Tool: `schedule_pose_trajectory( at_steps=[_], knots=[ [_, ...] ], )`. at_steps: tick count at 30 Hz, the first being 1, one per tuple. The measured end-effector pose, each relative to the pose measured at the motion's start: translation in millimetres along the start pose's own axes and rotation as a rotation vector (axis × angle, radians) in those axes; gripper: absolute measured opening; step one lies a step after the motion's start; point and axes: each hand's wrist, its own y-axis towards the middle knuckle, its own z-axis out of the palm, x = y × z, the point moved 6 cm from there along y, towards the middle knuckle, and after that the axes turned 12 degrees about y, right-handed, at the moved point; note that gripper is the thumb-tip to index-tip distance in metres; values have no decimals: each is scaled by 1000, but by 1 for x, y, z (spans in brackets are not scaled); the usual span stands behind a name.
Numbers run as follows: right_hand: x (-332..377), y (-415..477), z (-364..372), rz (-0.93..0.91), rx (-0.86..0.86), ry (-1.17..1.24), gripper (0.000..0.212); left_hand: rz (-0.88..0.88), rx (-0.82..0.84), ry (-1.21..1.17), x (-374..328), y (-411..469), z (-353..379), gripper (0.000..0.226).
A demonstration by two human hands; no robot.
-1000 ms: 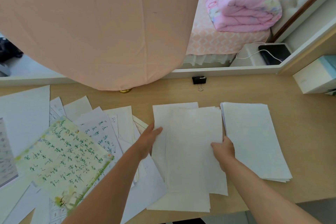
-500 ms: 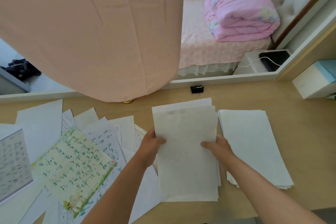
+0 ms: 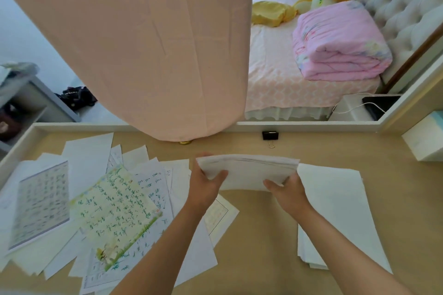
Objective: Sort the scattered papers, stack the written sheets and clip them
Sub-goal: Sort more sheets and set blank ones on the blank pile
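Both my hands hold a stack of white sheets (image 3: pixel 247 170) above the middle of the desk, tilted so its far edge faces me. My left hand (image 3: pixel 206 182) grips its left side, my right hand (image 3: pixel 286 189) its right side. A second pile of blank white paper (image 3: pixel 340 211) lies flat on the desk to the right. Scattered written sheets (image 3: pixel 148 182) cover the left half, topped by a green-bordered handwritten page (image 3: pixel 112 213). A black binder clip (image 3: pixel 270 136) rests by the desk's back rim.
A large peach cloth (image 3: pixel 143 43) hangs over the desk's back left. A printed grid sheet (image 3: pixel 39 201) lies far left. A white box (image 3: pixel 424 141) sits at the right edge. A bed with a folded pink quilt (image 3: pixel 340 40) is behind the desk.
The stack lay flat under my hands a second ago. I gathered it, lifted it off the desk and tipped it up. My view has also risen toward the bed.
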Motion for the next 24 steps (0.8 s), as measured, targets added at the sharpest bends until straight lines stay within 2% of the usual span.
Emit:
schedule_pose_trajectory(
  at_steps=[2, 5, 9, 12, 16, 19, 22, 24],
  knots=[
    [-5, 4, -1, 8, 12, -13, 54, 26, 49, 81, 6, 3, 7, 56],
    [-4, 10, 1, 44, -4, 4, 41, -14, 66, 153, 11, 9, 12, 53],
    [6, 20, 8, 50, -35, 34, 29, -64, 31, 99, 5, 13, 5, 48],
    [3, 25, 23, 125, -16, 17, 27, -183, 35, 55, 12, 12, -10, 43],
    [-18, 16, 66, 284, 122, -21, 29, -428, 135, 189, 51, 9, -51, 33],
    [-27, 5, 111, 299, 178, -55, 29, -535, 180, 322, 89, 3, -95, 31],
    [-31, -2, 165, 305, 212, -115, 31, -579, 80, 392, 118, -3, -151, 19],
    [-36, -4, 206, 319, 239, -134, 31, -587, -24, 462, 137, -7, -196, 30]
  ],
)
